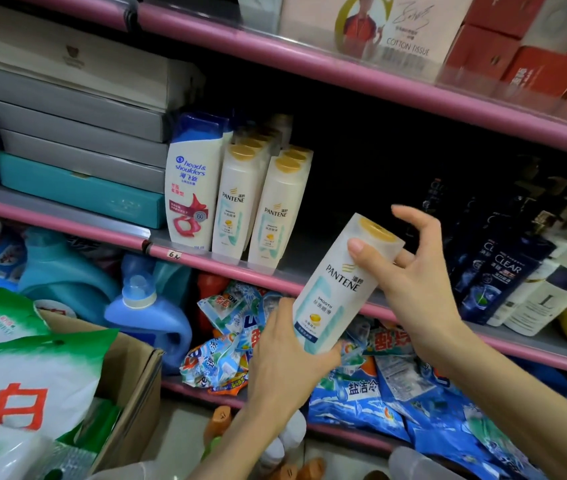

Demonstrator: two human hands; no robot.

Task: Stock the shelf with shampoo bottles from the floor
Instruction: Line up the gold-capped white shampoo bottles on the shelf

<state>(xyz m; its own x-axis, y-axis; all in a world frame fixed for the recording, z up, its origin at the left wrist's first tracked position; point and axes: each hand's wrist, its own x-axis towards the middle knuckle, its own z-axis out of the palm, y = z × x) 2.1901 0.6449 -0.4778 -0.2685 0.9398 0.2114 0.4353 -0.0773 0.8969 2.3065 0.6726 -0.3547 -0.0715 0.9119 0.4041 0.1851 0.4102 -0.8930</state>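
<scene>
Holding a white Pantene shampoo bottle [335, 289] w/ both hands, the person had it tilted, gold cap up and to the right, in front of the pink-edged middle shelf [226, 263]. Left hand [287, 355] gripped the bottle's base, fingers wrapped around the bottom end. Right hand [413, 271] held the top near the cap: thumb pressed on the front, other fingers behind, index finger raised and curled free above it. Bottle was in the air, not touching the shelf.

On the middle shelf stood shelved Pantene bottles [264, 209] in two rows running front to back, upright, label out. Just left of them stood a Head & Shoulders bottle [193, 188], touching the nearest Pantene row. Further left lay a stack of flat boxes [77, 133], grey ones over a teal one. A dark gap sat between the Pantene rows and the dark Clear bottles [497, 275] on the right, approx. behind the held bottle. White bottles [549, 296] stood just beside the Clear ones.

Lower shelf held blue detergent jugs [147, 313] and blue detergent bags [396, 386], piled loosely. Bottom left, a cardboard box [133, 386] held green-and-white powder bags [32, 375]. Near the frame's bottom edge, below the left arm, floor bottles [289, 441] showed, some w/ orange caps; too blurred to read labels. Top shelf carried a cotton tissue pack [379, 26] and red boxes [535, 53].
</scene>
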